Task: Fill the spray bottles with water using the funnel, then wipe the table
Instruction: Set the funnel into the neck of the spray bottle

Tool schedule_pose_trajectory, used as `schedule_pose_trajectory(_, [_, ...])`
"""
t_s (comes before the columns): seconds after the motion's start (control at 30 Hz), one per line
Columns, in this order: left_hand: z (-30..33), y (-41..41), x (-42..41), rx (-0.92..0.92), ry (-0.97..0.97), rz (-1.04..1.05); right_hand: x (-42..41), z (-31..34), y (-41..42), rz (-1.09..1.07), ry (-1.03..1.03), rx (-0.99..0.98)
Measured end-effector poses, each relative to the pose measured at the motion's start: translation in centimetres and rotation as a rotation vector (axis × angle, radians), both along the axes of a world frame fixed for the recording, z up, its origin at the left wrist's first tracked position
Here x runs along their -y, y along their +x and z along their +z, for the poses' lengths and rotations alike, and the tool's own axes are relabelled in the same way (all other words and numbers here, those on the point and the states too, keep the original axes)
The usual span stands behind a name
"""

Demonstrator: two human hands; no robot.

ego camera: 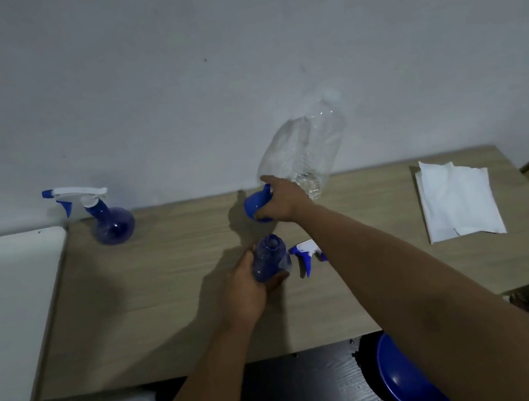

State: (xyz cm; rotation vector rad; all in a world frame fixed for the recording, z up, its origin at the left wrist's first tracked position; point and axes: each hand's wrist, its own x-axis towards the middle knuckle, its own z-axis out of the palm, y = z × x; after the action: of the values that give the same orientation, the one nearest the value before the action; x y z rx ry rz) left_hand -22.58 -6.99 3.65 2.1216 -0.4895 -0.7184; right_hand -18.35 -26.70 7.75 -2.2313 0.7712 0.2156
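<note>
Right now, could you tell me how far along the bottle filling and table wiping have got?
Early on. Done: the near bottle is uncapped, its sprayer lying beside it. In hand: the left hand grips that bottle while the right hand holds the funnel, not yet in its neck. Left: pouring from the clear bottle, the capped far bottle, and wiping with the cloth.

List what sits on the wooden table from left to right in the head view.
Capped spray bottle → open spray bottle held by the left hand → blue funnel gripped by the right hand → loose trigger sprayer → clear water bottle → white cloth.
</note>
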Motion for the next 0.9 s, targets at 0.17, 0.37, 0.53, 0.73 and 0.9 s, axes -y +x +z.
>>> schedule_pose_trajectory(0.17, [0.6,-1.9,0.2,0.032,-0.021,-0.012,0.5,3.9,-1.8,-0.071,0.129,0.062])
schedule_pose_trajectory(0.37, [0.8,-3.2,0.8,-0.014,-0.017,0.028,-0.1,6.6,-4.5,-0.082,0.25,0.131])
schedule_pose_trajectory(0.53, [0.6,-3.2,1.0,0.014,0.042,0.022,-1.0,7.2,-6.8,-0.03,0.256,0.314])
schedule_pose_trajectory(0.73, [1.4,-3.8,0.9,0.014,0.04,0.032,-2.8,6.7,-10.6,-0.165,0.393,0.574])
schedule_pose_trajectory(0.9, [0.8,-3.7,0.8,-0.034,-0.048,0.06,-4.2,4.4,-12.4,-0.221,0.448,0.674])
